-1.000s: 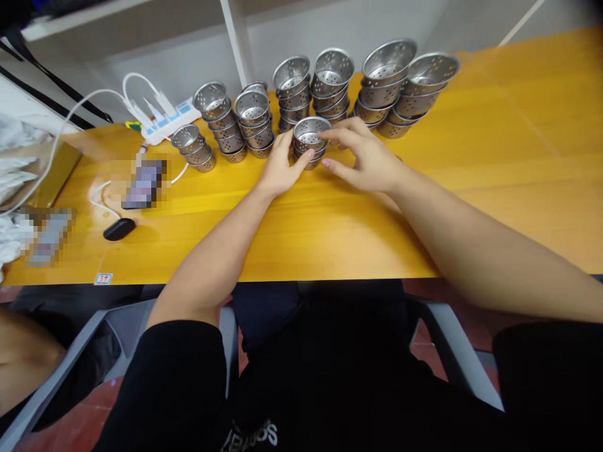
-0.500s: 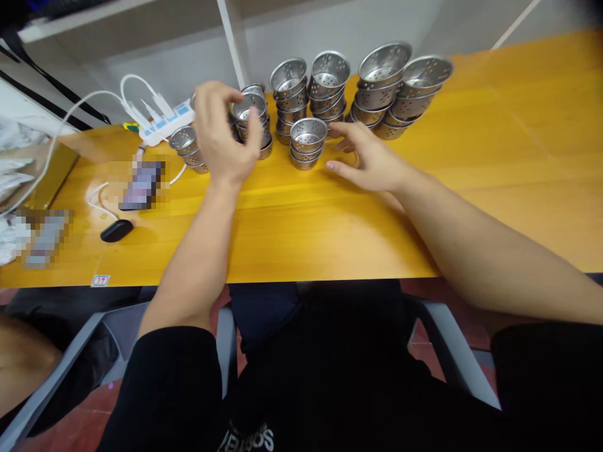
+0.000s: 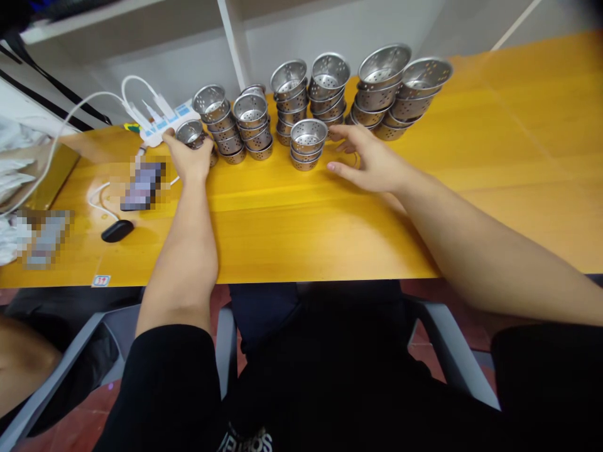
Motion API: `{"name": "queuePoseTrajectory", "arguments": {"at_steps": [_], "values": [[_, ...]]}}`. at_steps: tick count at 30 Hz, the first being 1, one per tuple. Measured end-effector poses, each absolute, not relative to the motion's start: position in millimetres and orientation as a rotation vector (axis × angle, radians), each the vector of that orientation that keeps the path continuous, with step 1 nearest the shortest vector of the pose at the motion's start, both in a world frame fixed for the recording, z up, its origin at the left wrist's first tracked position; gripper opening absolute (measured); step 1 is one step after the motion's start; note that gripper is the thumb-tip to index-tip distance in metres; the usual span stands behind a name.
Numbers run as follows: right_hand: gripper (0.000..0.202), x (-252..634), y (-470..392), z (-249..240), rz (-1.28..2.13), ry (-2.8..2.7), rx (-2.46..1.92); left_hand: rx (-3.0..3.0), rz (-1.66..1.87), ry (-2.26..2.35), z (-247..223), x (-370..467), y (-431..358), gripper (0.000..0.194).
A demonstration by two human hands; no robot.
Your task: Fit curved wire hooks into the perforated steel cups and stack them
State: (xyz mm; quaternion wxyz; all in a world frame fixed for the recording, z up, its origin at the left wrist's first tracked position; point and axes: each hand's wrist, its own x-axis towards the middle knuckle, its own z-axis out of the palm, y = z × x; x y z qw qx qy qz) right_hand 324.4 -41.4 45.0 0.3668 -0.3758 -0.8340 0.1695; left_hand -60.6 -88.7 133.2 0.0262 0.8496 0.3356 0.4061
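My left hand is closed around a small perforated metal cup at the left end of the row, with thumb and fingers on opposite sides of it. Part of the cups under it is hidden behind the hand. Near a short stack of small perforated cups in front, my right hand hovers open, thumb and forefinger apart, holding nothing. Taller stacks of the same cups stand behind: a left one, one beside it, and wider ones to the right.
A white power strip with plugged cables lies behind my left hand. On the left are a blurred phone, a black oval case and another blurred device. The grey wall closes off the table's back.
My left hand has moved left and down from in front of the stacks and taken hold of the leftmost cup. The right hand has stayed in place.
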Motion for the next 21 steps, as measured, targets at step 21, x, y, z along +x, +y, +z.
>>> {"name": "queuePoseTrajectory", "arguments": {"at_steps": [21], "values": [[0.121,322.3,-49.9,55.9,0.574,-2.11,-1.065,2.29,1.504,1.875,104.9,-145.9,19.5,0.076]]}}
